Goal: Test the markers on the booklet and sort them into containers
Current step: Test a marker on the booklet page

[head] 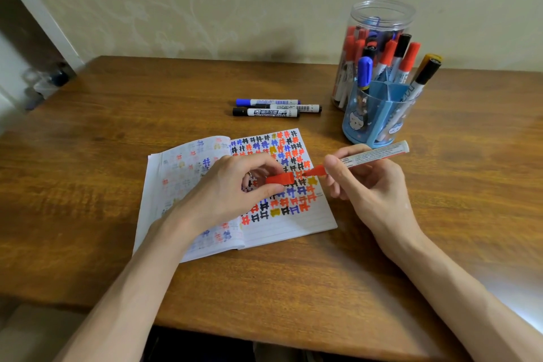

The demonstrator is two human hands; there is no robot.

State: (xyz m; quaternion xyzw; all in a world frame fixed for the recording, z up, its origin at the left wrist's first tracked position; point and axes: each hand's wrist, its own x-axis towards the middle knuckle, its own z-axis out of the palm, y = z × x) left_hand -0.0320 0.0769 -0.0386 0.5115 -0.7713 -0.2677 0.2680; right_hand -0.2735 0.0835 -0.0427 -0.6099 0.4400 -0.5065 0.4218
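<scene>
While the left hand (235, 185) pinches the red cap (280, 179), the right hand (361, 182) grips the uncapped marker (367, 156) above the booklet (293, 226); fingers hide the barrel's middle.

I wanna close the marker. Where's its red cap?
Mid-frame, the small red plastic cap is pinched in the left hand, above the open paper booklet, left of the tip of the red marker.

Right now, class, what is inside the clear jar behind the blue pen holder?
Capped markers, mostly red with some blue and black, stand in the clear jar. The blue pen holder hides its lower part.
</scene>
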